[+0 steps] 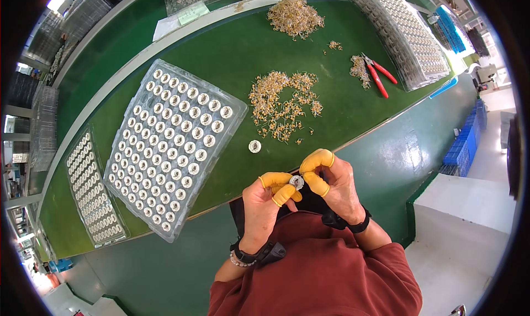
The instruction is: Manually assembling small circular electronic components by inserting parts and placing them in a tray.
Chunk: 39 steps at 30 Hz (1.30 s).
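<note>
A small round white part with a grey centre (297, 182) is pinched between the yellow-covered fingertips of my left hand (261, 208), just off the near edge of the table. Close against its right side, the yellow-covered thumb and finger of my right hand (339, 186) are pressed together; whatever they hold is too small to make out. A similar round white part (254, 146) lies alone on the green tabletop, beyond my left hand. Farther out spreads a loose heap of small yellow components with wire leads (279, 103).
Left of the heap lies a clear plastic tray (236, 107) filled with rows of round white parts; another filled tray (94, 194) is farther left. Red-handled pliers (379, 78) lie at the right beside a small wire pile (360, 72). Stacked trays (406, 67) and a bigger component pile (295, 16) stand beyond.
</note>
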### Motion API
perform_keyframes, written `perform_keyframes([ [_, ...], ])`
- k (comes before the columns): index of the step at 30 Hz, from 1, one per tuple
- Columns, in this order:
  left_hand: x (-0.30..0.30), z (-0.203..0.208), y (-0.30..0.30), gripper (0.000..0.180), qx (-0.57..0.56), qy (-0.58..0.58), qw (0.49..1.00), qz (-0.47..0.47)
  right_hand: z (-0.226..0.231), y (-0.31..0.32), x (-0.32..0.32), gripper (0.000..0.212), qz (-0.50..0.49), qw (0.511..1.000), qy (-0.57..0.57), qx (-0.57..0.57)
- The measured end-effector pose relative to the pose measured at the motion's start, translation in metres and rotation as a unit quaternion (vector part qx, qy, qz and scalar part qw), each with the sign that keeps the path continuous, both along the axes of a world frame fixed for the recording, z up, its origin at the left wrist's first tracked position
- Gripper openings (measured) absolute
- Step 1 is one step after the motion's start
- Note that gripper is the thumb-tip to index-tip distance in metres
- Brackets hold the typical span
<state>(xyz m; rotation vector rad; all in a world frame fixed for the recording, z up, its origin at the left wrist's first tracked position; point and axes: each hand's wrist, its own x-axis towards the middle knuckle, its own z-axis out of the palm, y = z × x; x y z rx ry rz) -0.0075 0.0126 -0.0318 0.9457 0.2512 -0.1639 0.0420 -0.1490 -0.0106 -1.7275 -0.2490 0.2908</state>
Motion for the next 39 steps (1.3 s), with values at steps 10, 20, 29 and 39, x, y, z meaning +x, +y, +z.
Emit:
perform_keyframes([
  [10,-0.006,0.005,-0.012,0.016,0.013,-0.007,1.0,0.005,-0.005,-0.004,-0.01,0.013,-0.021,0.992,-0.123,-0.032],
  [20,-0.006,0.002,-0.015,0.015,0.105,-0.026,0.994,0.015,-0.016,-0.004,-0.008,0.024,-0.01,0.945,-0.316,-0.082],
  [29,0.0,0.002,-0.008,0.017,0.262,-0.143,0.954,0.013,-0.012,-0.003,0.001,0.026,0.028,0.979,-0.2,0.018],
  [39,0.0,-0.017,-0.017,0.024,0.036,-0.054,0.997,0.038,-0.02,0.003,-0.002,0.024,-0.028,0.988,-0.151,0.004],
])
